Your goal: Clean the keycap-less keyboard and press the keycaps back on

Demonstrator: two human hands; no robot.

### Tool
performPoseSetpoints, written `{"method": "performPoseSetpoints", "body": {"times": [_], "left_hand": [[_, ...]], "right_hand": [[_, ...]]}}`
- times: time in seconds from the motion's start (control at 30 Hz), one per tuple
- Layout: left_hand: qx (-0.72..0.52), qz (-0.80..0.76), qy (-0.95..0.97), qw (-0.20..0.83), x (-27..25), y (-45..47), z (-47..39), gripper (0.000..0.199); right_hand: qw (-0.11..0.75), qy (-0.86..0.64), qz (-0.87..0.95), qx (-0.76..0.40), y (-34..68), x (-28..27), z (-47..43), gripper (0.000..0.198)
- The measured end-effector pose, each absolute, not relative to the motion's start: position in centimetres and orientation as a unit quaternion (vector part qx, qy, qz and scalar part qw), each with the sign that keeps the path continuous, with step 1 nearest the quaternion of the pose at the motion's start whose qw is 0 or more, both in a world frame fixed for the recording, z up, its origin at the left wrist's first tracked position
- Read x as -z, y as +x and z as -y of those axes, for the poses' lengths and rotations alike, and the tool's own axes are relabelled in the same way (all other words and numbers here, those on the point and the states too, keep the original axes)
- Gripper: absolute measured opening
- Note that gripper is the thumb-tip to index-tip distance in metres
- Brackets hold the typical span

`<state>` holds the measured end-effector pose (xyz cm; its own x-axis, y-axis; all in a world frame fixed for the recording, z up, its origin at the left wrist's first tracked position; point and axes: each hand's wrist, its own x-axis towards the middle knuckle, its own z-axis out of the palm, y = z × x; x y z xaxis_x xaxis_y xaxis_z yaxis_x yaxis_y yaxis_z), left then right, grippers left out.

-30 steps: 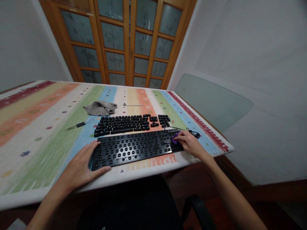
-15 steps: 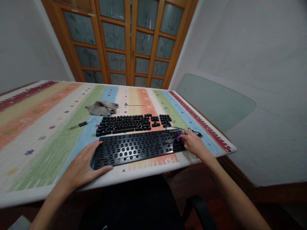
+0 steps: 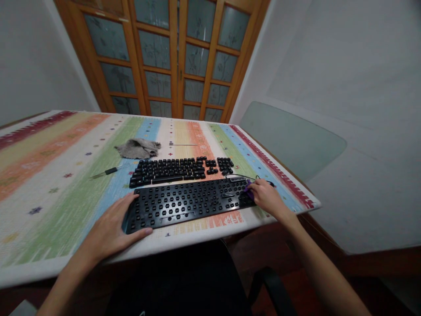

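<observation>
A black keyboard base (image 3: 190, 202) with its keycaps off lies along the table's near edge. My left hand (image 3: 112, 224) grips its left end, with the thumb at the front edge and the fingers at the back corner. At the right end, my right hand (image 3: 268, 198) pinches a soft purple piece (image 3: 249, 189) against the switches; whether it is cloth or putty I cannot tell. The fingers hide part of that piece. Just behind the base, the loose black keycaps (image 3: 167, 171) are laid out in keyboard order.
A crumpled grey cloth (image 3: 138, 148) lies behind the keycaps. To their left is a small tool with a black handle and wire ends (image 3: 111, 170). A thin rod (image 3: 184, 144) rests farther back. The keyboard cable (image 3: 263, 178) curls behind my right hand on the striped tablecloth (image 3: 72, 193).
My right hand and the purple piece have shifted slightly to the right over the switches. My left hand keeps its hold on the base. The view has turned a little.
</observation>
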<state>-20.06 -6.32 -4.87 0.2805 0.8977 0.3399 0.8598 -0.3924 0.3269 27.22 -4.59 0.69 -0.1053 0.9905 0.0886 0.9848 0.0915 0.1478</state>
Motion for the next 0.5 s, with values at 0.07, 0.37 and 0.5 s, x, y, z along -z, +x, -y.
{"method": "performPoseSetpoints", "body": {"times": [0.07,0.37,0.5], "left_hand": [[-0.240,-0.551,0.798,0.043,4.7,-20.0,6.4,0.097],[-0.235,-0.551,0.800,0.039,4.7,-20.0,6.4,0.094],[-0.240,-0.551,0.798,0.039,5.1,-20.2,6.3,0.096]], "right_hand": [[0.020,0.659,-0.745,-0.106,26.5,-0.4,4.6,0.028],[-0.012,0.635,-0.768,-0.089,25.9,-0.1,4.3,0.026],[-0.018,0.662,-0.743,-0.093,26.9,0.2,4.4,0.027]]}}
